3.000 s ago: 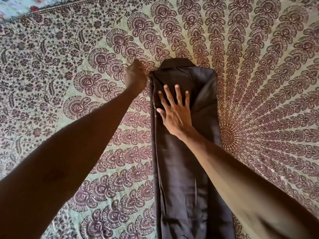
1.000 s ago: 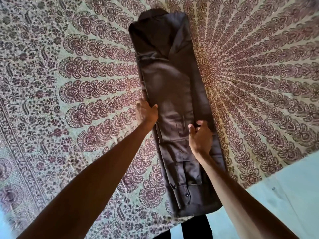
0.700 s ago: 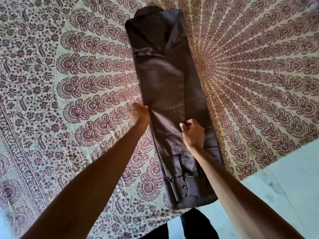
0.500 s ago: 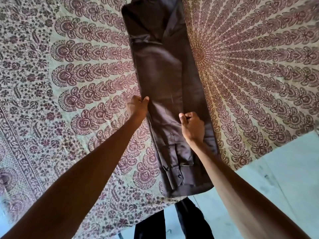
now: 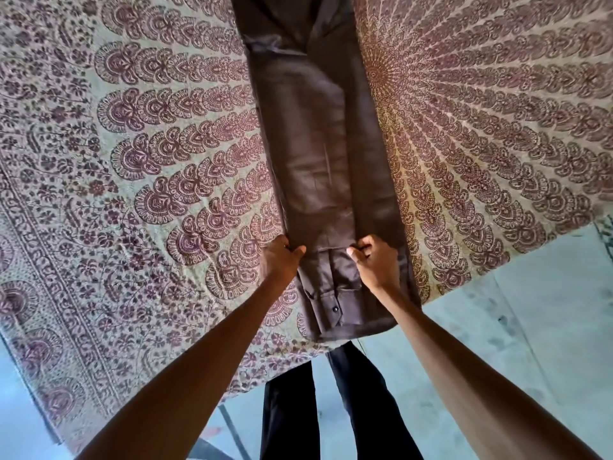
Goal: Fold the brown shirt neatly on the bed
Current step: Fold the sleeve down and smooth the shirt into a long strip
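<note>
Shirt [image 5: 318, 154] long axis runs away, hem nearest, hands pinching

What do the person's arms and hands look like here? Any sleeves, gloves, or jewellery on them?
Both arms are bare along all that shows of them, with no sleeve in view. The left hand and right hand wear no gloves, and no ring, watch or bracelet shows. Below, the person wears dark trousers.

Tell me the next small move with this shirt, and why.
Probably lift the near end and carry it toward the collar end. The brown shirt lies as one long narrow strip on the bed, with the left hand and right hand pinching its edges.
</note>
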